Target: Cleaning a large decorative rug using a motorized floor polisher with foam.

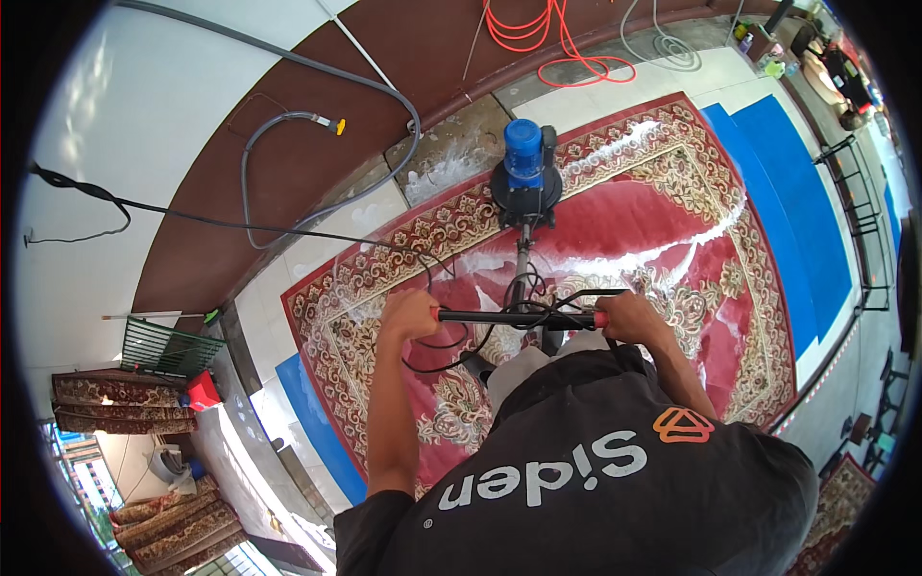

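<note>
Head view: the left hand (408,315) and right hand (629,317) are each closed around an end of the handlebar (519,316). The scrubbing machine (525,182) lies straight ahead of them on the wet red carpet (663,216), its shaft midway between both hands. The brush underneath is hidden.

Daylight falls on a pale tiled floor (288,288) with a white wall (115,144) and brown skirting (288,192) beyond the left hand. Blue mats (797,192) lie right of the right hand; rolled rugs (106,403) and a green rack (163,346) sit far left.
</note>
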A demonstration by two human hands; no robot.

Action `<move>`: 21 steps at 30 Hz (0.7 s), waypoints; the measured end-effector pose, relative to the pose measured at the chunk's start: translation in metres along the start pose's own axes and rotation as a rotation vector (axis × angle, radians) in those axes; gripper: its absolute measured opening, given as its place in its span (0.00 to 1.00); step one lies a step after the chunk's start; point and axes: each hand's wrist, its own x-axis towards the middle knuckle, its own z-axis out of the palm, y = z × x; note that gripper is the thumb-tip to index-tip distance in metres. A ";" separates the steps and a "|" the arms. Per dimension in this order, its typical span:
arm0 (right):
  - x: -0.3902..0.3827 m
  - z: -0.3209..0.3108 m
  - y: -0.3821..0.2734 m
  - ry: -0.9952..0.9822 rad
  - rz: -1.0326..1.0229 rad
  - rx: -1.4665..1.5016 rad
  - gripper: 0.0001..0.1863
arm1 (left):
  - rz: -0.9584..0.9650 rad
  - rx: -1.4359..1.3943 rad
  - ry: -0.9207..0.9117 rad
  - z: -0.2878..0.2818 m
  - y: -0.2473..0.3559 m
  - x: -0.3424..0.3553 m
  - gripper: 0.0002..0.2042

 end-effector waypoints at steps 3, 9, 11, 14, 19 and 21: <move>-0.006 0.013 0.020 -0.013 0.022 -0.021 0.18 | 0.002 0.017 -0.002 0.028 0.009 0.017 0.09; -0.034 0.091 0.062 -0.053 0.101 -0.006 0.19 | 0.037 0.052 -0.066 0.096 0.041 0.022 0.10; -0.044 0.122 0.080 0.029 0.078 0.034 0.14 | 0.027 0.039 -0.063 0.110 0.058 0.021 0.10; -0.052 0.145 0.095 0.064 0.116 -0.023 0.12 | 0.004 0.002 -0.069 0.143 0.068 0.013 0.11; -0.050 0.143 0.100 0.130 0.112 -0.065 0.08 | -0.061 -0.091 -0.001 0.190 0.068 -0.009 0.11; -0.050 0.144 0.097 0.145 0.078 -0.073 0.07 | -0.079 -0.112 0.003 0.193 0.067 -0.017 0.11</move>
